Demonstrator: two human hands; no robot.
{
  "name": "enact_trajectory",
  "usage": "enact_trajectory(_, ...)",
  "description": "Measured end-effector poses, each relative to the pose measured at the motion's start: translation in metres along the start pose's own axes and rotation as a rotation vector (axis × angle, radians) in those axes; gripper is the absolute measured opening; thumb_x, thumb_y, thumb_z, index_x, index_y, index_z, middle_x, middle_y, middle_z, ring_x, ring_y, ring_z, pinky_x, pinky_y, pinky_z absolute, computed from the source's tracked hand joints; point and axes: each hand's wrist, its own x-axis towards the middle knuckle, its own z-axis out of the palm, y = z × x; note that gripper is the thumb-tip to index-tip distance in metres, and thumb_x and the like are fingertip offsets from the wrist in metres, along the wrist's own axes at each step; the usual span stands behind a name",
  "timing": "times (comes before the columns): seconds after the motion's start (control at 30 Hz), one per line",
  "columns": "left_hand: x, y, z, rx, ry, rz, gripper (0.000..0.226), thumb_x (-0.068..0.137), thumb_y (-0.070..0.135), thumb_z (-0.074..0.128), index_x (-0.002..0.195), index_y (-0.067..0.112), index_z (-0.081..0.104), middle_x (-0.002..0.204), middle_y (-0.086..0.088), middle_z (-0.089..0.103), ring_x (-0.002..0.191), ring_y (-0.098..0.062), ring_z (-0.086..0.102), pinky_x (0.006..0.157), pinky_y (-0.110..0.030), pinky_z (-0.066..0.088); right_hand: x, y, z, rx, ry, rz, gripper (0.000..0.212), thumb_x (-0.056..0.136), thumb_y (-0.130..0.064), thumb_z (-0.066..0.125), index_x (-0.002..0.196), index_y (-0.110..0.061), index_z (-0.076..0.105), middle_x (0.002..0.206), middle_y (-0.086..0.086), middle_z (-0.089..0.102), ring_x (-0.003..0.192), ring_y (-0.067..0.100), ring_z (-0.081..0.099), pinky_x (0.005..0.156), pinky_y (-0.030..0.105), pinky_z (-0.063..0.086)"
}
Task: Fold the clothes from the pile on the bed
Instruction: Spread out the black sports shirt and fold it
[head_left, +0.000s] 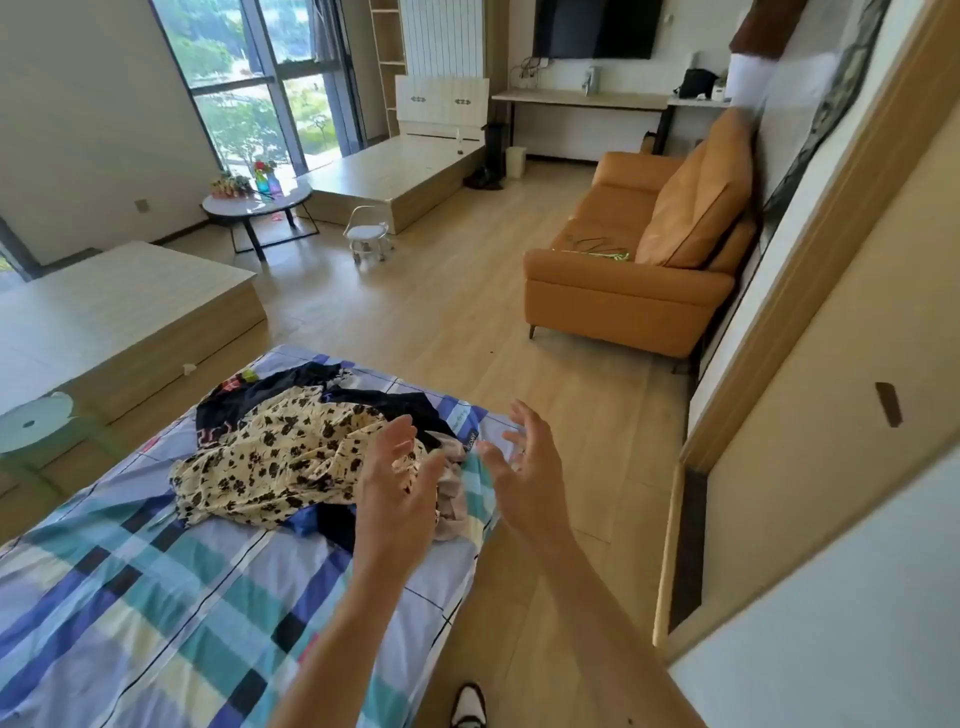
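Both bare forearms are stretched forward. The left hand (397, 480) and right hand (530, 467) are held apart, palms facing, fingers spread and empty.

pile (291, 447): lower garments buried | shoe (469, 704): cut off by bottom edge

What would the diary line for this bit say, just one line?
stage: reaching for pile | left hand: open, empty | right hand: open, empty | clothes pile: unfolded on bed | top: floral garment
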Motion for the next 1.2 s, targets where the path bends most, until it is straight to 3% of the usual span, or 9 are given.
enact_trajectory(0.17, 0.060, -0.022, 0.049, -0.072, -0.063, -0.081, 0.038, 0.095, 0.020, 0.063, 0.132, 0.022, 0.054, 0.123, 0.006, 0.061, 0.117, -0.008, 0.057, 0.081, -0.014, 0.050, 0.070, 0.033, -0.011, -0.012, 0.019, 0.076, 0.051, 0.092, -0.029, 0.063, 0.140, -0.032, 0.043, 0.132, -0.014, 0.050, 0.117, 0.002, 0.054, 0.098, 0.032, 0.049)
enact_trajectory(0.3, 0.123, -0.041, 0.085, -0.082, -0.077, -0.122, 0.036, 0.096, 0.020, 0.061, 0.131, 0.025, 0.054, 0.124, 0.007, 0.060, 0.118, -0.008, 0.057, 0.087, -0.018, 0.048, 0.136, 0.051, -0.013, -0.055, -0.006, 0.105, 0.050, 0.093, -0.032, 0.064, 0.139, -0.033, 0.045, 0.131, -0.017, 0.050, 0.113, -0.002, 0.055, 0.097, 0.030, 0.050)
enact_trajectory(0.57, 0.241, -0.052, 0.155, -0.106, -0.048, -0.205, 0.032, 0.098, 0.022, 0.060, 0.129, 0.024, 0.054, 0.122, 0.003, 0.061, 0.108, -0.004, 0.060, 0.071, -0.007, 0.048, 0.269, 0.068, -0.008, -0.028, -0.093, 0.129, 0.049, 0.093, -0.030, 0.065, 0.138, -0.031, 0.047, 0.132, -0.012, 0.052, 0.112, 0.003, 0.058, 0.095, 0.032, 0.051)
enact_trajectory(0.67, 0.279, -0.060, 0.187, -0.097, -0.017, -0.229, 0.033, 0.097, 0.023, 0.061, 0.129, 0.025, 0.054, 0.120, 0.004, 0.060, 0.103, 0.003, 0.060, 0.070, -0.008, 0.048, 0.322, 0.084, -0.007, -0.012, -0.142, 0.147, 0.049, 0.092, -0.029, 0.066, 0.138, -0.029, 0.048, 0.131, -0.011, 0.053, 0.110, 0.002, 0.059, 0.093, 0.031, 0.052)
enact_trajectory(0.73, 0.303, -0.067, 0.208, -0.097, 0.024, -0.244, 0.034, 0.097, 0.025, 0.061, 0.129, 0.028, 0.053, 0.120, 0.007, 0.060, 0.103, 0.006, 0.059, 0.078, -0.013, 0.050, 0.357, 0.096, -0.006, -0.006, -0.181, 0.144, 0.049, 0.092, -0.028, 0.066, 0.138, -0.029, 0.048, 0.130, -0.010, 0.054, 0.108, 0.002, 0.059, 0.089, 0.027, 0.052)
enact_trajectory(0.83, 0.342, -0.078, 0.244, -0.064, 0.118, -0.263, 0.032, 0.096, 0.024, 0.063, 0.125, 0.031, 0.052, 0.121, 0.007, 0.061, 0.112, -0.006, 0.059, 0.094, -0.029, 0.051, 0.414, 0.116, -0.006, -0.001, -0.276, 0.117, 0.050, 0.092, -0.027, 0.067, 0.138, -0.026, 0.049, 0.130, -0.009, 0.054, 0.107, -0.001, 0.059, 0.082, 0.016, 0.048)
enact_trajectory(0.97, 0.395, -0.076, 0.303, -0.060, 0.246, -0.295, 0.032, 0.095, 0.023, 0.063, 0.125, 0.027, 0.053, 0.117, 0.007, 0.061, 0.111, -0.011, 0.060, 0.095, -0.034, 0.052, 0.495, 0.133, -0.022, -0.009, -0.386, 0.087, 0.049, 0.091, -0.025, 0.067, 0.137, -0.024, 0.050, 0.129, -0.007, 0.056, 0.106, 0.001, 0.060, 0.078, 0.009, 0.046)
enact_trajectory(1.2, 0.487, -0.055, 0.381, -0.078, 0.381, -0.339, 0.035, 0.095, 0.024, 0.062, 0.129, 0.024, 0.054, 0.119, 0.009, 0.061, 0.112, -0.004, 0.058, 0.086, -0.020, 0.046, 0.626, 0.134, -0.047, -0.008, -0.549, 0.030, 0.049, 0.091, -0.026, 0.068, 0.137, -0.025, 0.051, 0.124, -0.008, 0.058, 0.102, -0.002, 0.062, 0.082, 0.014, 0.049)
